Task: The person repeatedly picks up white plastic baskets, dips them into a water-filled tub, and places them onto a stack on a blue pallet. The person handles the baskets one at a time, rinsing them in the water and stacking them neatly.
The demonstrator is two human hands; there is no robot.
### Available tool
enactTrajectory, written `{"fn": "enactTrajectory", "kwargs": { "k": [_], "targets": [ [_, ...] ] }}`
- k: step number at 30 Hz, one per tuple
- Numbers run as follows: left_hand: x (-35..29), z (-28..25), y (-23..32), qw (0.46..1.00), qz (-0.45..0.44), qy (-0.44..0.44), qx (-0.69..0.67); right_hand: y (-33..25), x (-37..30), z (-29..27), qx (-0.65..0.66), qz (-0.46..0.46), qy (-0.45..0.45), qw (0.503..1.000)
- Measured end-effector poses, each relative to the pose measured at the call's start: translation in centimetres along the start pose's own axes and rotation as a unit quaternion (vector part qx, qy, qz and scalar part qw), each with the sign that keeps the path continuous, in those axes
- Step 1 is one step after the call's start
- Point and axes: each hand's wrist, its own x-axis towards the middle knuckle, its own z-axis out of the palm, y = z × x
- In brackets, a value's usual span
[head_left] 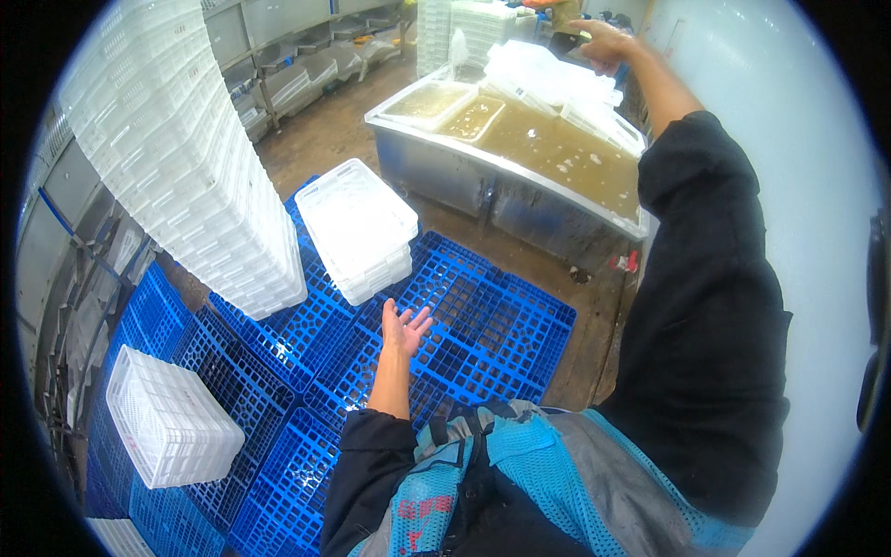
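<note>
My left hand [405, 330] is held palm up over the blue pallets, fingers spread, with nothing in it. Just beyond its fingertips a short stack of white plastic crates [357, 223] stands on the pallets. My right hand [605, 46] is raised at the upper right, beyond the far end of a metal tank [436, 167] in the picture. Its index finger points left while the other fingers hang bent, and I see nothing held in it. Murky brown water [548, 153] fills the tank, with white crates [543, 79] piled at its far side and others partly sunk.
A tall leaning stack of white crates [186, 167] rises at the left. A smaller crate stack [172, 418] sits on a blue pallet [483, 306] area at the lower left. Metal racks [306, 74] line the back. A pale wall [780, 111] stands close at the right. Another person [563, 20] is at the far end.
</note>
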Motion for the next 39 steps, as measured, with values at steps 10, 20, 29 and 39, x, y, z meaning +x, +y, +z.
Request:
{"fn": "enactTrajectory", "kwargs": {
  "k": [10, 20, 29, 39],
  "targets": [
    [0.1, -0.2, -0.3, 1.000, -0.006, -0.001, 0.002, 2.7, 1.2, 0.4, 0.017, 0.012, -0.002, 1.000],
    [0.2, 0.3, -0.2, 1.000, -0.008, 0.002, 0.010, 0.5, -2.5, -0.4, 0.029, 0.029, -0.002, 0.999],
    [-0.4, 0.8, -0.6, 1.000, -0.010, 0.009, 0.012, 1.9, -1.9, 0.2, 0.029, 0.021, -0.004, 0.999],
    [1.7, -0.4, -2.3, 0.999, -0.026, 0.027, -0.001, 4.4, -1.0, 2.5, 0.044, 0.054, -0.052, 0.996]
  ]
}}
